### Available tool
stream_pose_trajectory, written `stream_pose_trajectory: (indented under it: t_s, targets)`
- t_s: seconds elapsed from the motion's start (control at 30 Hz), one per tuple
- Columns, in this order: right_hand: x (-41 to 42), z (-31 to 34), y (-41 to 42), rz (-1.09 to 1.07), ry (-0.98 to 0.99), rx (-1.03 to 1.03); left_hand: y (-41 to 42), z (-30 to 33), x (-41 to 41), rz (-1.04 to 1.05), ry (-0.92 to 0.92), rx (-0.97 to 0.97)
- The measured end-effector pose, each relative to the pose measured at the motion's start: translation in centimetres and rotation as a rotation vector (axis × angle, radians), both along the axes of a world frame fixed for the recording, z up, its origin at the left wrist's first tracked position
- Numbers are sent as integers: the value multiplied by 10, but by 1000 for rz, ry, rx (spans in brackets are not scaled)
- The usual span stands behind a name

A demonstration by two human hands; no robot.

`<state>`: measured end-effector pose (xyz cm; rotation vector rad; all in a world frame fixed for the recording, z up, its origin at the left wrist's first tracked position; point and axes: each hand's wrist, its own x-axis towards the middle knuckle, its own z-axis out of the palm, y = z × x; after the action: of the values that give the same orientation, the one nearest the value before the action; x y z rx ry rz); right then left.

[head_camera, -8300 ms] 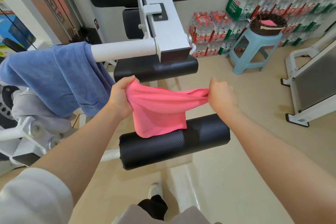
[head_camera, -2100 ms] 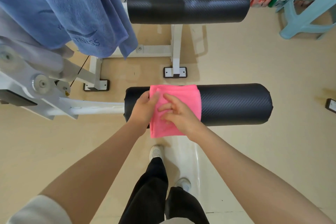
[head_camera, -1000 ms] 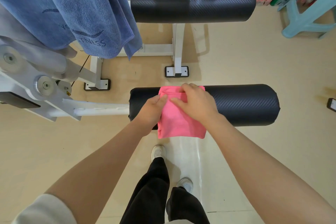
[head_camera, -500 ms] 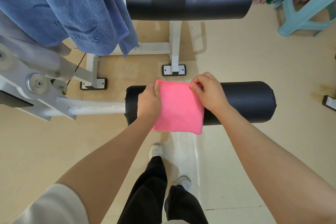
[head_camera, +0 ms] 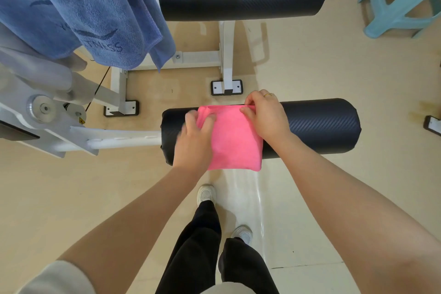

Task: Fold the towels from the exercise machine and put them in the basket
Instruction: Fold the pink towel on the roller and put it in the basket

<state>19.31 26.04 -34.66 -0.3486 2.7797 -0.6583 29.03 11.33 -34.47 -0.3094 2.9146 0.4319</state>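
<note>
Draping over black roller pad [head_camera: 317,126], folded pink towel [head_camera: 235,141], right hand [head_camera: 265,114] pinching far edge, left hand [head_camera: 194,141] seemingly flat, blurred

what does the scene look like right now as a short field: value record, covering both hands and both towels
pink towel: folded, draped over black roller
left hand: lies on towel's left edge, slightly blurred
right hand: pinches towel's far right corner
blue towel: hangs unfolded on machine, upper left
stool: upper right, partly cut off
basket: not in view
</note>
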Motion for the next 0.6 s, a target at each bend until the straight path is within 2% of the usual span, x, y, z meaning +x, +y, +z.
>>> stream_pose_trajectory:
  t_s: [0.07,0.1,0.2,0.3,0.37,0.5,0.6]
  targets:
    - [1,0,-1,-24,32,93,-1,-8,-1,-166,251,-189]
    - [2,1,-2,-41,43,129,-2,-11,-3,-274,289,-197]
    - [13,2,-6,-73,107,139,-4,-21,-8,-538,200,-194]
    - [33,0,-6,68,149,100,-10,-29,-12,-557,-56,-208]
    - [45,-8,0,217,105,210,-11,-30,-11,-539,-85,-188]
    - [48,-20,23,84,-24,327,-12,-32,-9,-511,-57,-167]
    - [54,-11,26,-19,-64,328,-9,-30,-9,-459,-83,-188]
